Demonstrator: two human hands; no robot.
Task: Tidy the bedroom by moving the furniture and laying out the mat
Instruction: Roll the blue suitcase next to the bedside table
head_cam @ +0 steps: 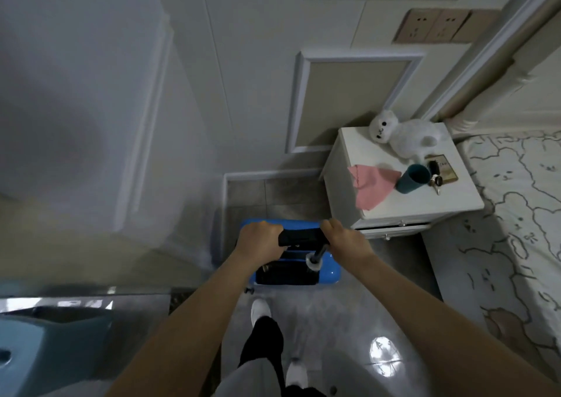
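Standing upright on the grey tiled floor (349, 305): glossy blue hard-shell suitcase (329, 270), close before the wall, just left of the white bedside table (425, 205). Bed with patterned cover (516, 229) bounds the right; open floor lies behind. Left hand (261, 240) and right hand (344, 238), fingers curled shut, grip the black pull-handle (299, 237), which runs left-right. Suitcase body mostly hidden beneath; wheels hard to make out.

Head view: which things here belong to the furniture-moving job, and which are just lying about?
In the job: blue suitcase, its black handle, left hand, right hand.

Lying about: nightstand, white plush toy, pink cloth, teal cup, keys.
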